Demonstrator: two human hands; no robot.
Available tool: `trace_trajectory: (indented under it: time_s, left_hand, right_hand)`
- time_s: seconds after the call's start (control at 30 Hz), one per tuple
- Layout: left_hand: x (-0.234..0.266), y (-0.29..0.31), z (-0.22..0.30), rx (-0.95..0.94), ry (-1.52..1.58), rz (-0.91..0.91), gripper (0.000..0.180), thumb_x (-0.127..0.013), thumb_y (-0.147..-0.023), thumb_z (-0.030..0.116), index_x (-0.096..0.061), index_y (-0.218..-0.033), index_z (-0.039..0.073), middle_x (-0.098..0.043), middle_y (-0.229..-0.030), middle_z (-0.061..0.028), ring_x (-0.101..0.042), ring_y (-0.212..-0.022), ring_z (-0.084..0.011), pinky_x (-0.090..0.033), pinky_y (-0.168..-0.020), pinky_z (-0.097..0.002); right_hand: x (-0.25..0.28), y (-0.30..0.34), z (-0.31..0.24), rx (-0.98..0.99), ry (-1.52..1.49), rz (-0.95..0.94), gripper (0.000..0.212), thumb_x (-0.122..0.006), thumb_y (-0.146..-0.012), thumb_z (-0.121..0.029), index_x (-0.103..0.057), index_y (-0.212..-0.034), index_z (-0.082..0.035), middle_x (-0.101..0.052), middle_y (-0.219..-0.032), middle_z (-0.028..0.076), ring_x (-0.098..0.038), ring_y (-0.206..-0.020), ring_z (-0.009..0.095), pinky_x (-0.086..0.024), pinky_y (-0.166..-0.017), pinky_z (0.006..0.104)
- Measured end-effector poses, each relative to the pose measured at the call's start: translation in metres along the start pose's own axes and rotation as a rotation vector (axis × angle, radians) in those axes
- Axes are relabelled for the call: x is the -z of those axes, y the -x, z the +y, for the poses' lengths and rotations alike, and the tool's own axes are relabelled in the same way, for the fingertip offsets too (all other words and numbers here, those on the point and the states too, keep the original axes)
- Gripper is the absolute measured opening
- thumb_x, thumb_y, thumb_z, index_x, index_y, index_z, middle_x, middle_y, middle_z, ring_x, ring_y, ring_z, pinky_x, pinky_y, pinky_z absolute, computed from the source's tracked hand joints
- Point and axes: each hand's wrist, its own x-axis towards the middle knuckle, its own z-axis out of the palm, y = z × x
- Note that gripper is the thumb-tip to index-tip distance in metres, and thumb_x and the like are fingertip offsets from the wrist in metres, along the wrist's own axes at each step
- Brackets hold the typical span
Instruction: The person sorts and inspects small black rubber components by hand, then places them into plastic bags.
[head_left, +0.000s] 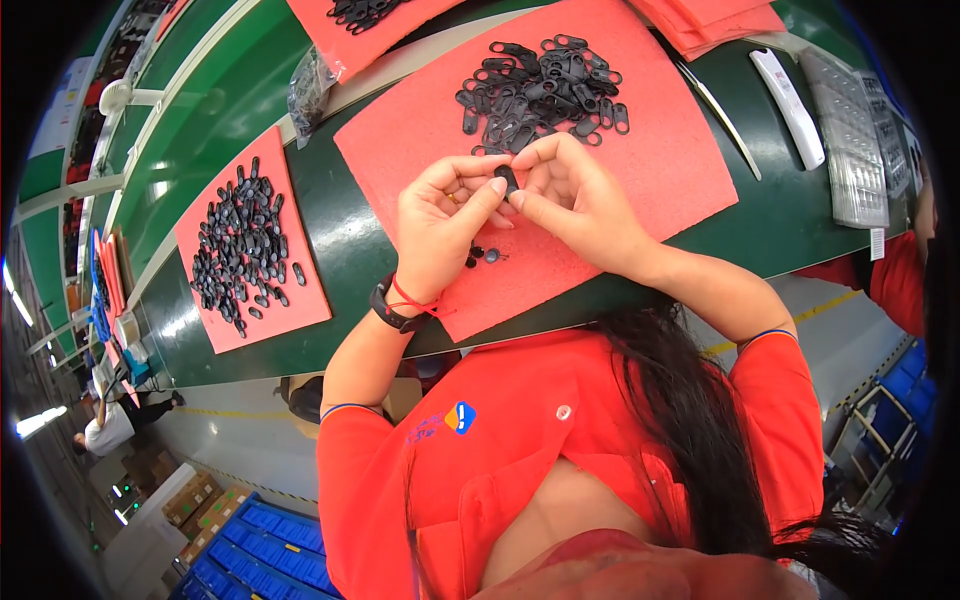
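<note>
Both my hands meet over a red foam sheet (640, 190) and pinch a small black oval plastic piece (507, 180) between thumbs and fingertips. My left hand (445, 205) grips its left side, and my right hand (580, 205) its right side. Just beyond my fingers lies a heap of black oval plastic pieces with holes (545, 95). Below my left hand, near the sheet's front edge, sit a few small dark round parts (490, 256). The fingertips partly cover the held piece.
To the left, a smaller red foam sheet (300, 315) carries many small black parts (240, 240). A clear plastic bag (311, 92) lies behind it. At the right are tweezers (722, 115), a white tool (788, 108) and clear plastic trays (846, 140). Another person's red sleeve (895, 285) shows at far right.
</note>
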Motion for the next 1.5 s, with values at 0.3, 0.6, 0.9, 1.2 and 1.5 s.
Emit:
trace_trajectory:
  time_s: [0.3, 0.6, 0.9, 1.2, 1.5]
  left_hand:
    - [-0.005, 0.004, 0.004, 0.022, 0.010, 0.019, 0.020, -0.055, -0.083, 0.000, -0.056, -0.102, -0.005, -0.061, -0.079, -0.0089, -0.061, -0.067, -0.0118, -0.051, -0.057, -0.0221]
    - [-0.004, 0.005, 0.001, 0.056, 0.019, -0.003, 0.022, -0.055, -0.083, -0.001, -0.056, -0.104, -0.005, -0.063, -0.083, -0.0095, -0.062, -0.068, -0.0112, -0.051, -0.056, -0.0201]
    - [-0.005, 0.006, 0.003, 0.122, 0.038, -0.022, 0.022, -0.055, -0.083, -0.001, -0.057, -0.105, -0.005, -0.063, -0.083, -0.0100, -0.062, -0.067, -0.0116, -0.051, -0.054, -0.0209]
    - [-0.007, 0.006, 0.001, 0.138, 0.057, -0.029, 0.019, -0.055, -0.083, -0.001, -0.058, -0.102, -0.004, -0.063, -0.080, -0.0093, -0.061, -0.064, -0.0108, -0.051, -0.053, -0.0206]
    - [-0.010, 0.005, -0.004, 0.128, 0.049, -0.008, 0.019, -0.056, -0.082, -0.001, -0.058, -0.100, -0.004, -0.062, -0.078, -0.0083, -0.060, -0.062, -0.0099, -0.050, -0.051, -0.0199]
  right_hand:
    - [0.007, -0.004, -0.009, -0.207, -0.148, -0.056, 0.014, -0.056, -0.085, -0.014, -0.051, -0.092, -0.003, -0.056, -0.077, -0.001, -0.050, -0.065, 0.002, -0.036, -0.047, 0.0166]
    - [0.007, -0.004, -0.006, -0.146, -0.072, -0.054, 0.011, -0.056, -0.085, -0.012, -0.050, -0.087, -0.003, -0.058, -0.075, 0.000, -0.047, -0.057, 0.002, -0.034, -0.046, 0.0165]
    - [0.009, -0.005, -0.007, -0.150, -0.130, -0.076, 0.011, -0.057, -0.083, -0.010, -0.048, -0.081, -0.004, -0.054, -0.071, -0.002, -0.047, -0.059, 0.001, -0.035, -0.048, 0.0170]
    - [0.009, -0.005, 0.000, -0.147, -0.157, -0.065, 0.010, -0.056, -0.080, -0.007, -0.048, -0.076, -0.004, -0.052, -0.070, -0.001, -0.048, -0.064, 0.003, -0.039, -0.055, 0.0186]
    - [0.006, -0.004, 0.000, -0.143, -0.106, -0.002, 0.012, -0.059, -0.077, -0.009, -0.048, -0.073, -0.003, -0.053, -0.067, -0.001, -0.048, -0.059, 0.002, -0.039, -0.050, 0.0190]
